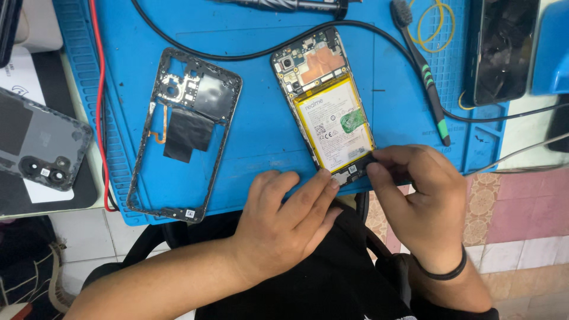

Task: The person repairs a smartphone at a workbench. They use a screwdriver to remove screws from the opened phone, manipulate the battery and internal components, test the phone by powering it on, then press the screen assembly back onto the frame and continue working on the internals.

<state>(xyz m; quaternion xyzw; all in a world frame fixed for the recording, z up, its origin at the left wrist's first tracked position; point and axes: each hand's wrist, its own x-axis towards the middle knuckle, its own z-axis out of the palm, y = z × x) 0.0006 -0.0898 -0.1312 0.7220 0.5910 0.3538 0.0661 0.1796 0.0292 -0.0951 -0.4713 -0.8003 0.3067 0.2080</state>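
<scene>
Two hands work one opened phone [325, 106]: the left hand [284, 216] presses its bottom edge, the right hand [424, 198] pinches that end; one black frame [184, 133] lies left of them.

The bottom end of the opened smartphone with yellow battery [325, 104] is covered by the left hand [278, 216] and right hand [418, 198], so what the fingertips pinch there cannot be told. The dark glossy phone screen [501, 50] is cut by the top edge, as is the grey ribbed metal tool [284, 5]. The grey plastic back cover with camera rings [41, 142] runs off the left edge
</scene>
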